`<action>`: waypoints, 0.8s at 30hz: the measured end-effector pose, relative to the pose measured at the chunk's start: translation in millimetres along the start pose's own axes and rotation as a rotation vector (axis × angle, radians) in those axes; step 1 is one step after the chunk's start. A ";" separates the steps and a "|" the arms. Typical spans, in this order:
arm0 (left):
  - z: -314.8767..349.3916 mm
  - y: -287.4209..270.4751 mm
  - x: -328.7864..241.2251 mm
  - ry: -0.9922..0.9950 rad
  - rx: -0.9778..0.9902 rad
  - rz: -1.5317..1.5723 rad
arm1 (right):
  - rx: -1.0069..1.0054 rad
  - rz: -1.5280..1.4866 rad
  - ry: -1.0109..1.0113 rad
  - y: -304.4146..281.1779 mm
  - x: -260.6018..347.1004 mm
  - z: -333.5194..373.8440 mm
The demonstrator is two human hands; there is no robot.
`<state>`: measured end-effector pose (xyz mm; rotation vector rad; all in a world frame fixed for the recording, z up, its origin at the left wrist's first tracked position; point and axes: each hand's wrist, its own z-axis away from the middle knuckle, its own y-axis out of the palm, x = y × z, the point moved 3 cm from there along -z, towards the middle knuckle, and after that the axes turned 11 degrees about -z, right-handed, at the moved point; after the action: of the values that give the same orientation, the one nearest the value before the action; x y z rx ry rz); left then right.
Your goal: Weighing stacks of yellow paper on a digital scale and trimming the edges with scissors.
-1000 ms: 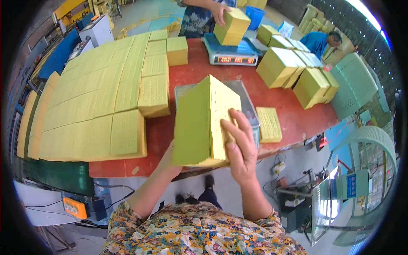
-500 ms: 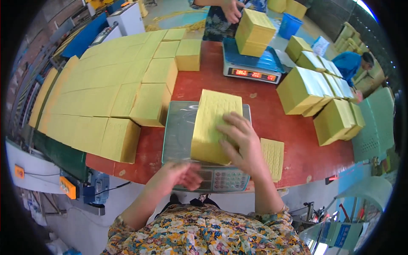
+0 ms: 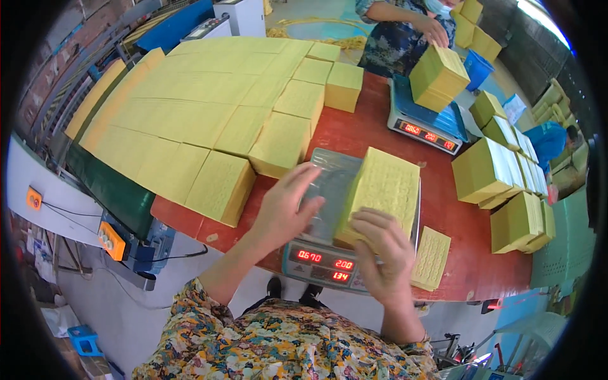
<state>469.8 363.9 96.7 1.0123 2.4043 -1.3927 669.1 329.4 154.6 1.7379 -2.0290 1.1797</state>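
Nearest the body, the right hand (image 3: 380, 253) curls its fingers over the near edge of a thick yellow block of stacked paper sheets (image 3: 382, 193), which lies flat on the grey digital scale (image 3: 329, 190) with its long axis running away from the person. The left hand (image 3: 288, 202), fingers spread and holding nothing, rests on the bare platform just left of the block. Farther off, a co-worker's hand (image 3: 437, 30) steadies a similar yellow bundle (image 3: 439, 76) on a blue scale (image 3: 424, 123).
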 end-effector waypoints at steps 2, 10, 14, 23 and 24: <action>22.8 -7.4 34.5 -0.410 0.075 0.259 | 0.105 -0.158 0.053 40.2 6.8 -12.7; 68.6 -49.8 89.7 -0.108 0.037 -0.535 | 0.029 0.153 0.103 208.2 -101.0 -113.8; 84.6 -50.7 132.8 -0.168 0.177 -0.561 | 0.102 0.371 0.265 261.2 -175.2 -158.7; 93.4 -41.6 137.3 -0.160 0.083 -0.579 | 0.120 0.630 0.167 282.6 -210.7 -147.0; 92.8 -42.0 138.8 -0.160 0.090 -0.576 | 0.123 0.632 0.174 283.3 -208.2 -147.6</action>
<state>322.9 338.5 10.4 0.1982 2.6381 -1.6811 422.4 575.9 0.3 0.9941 -2.5151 1.5857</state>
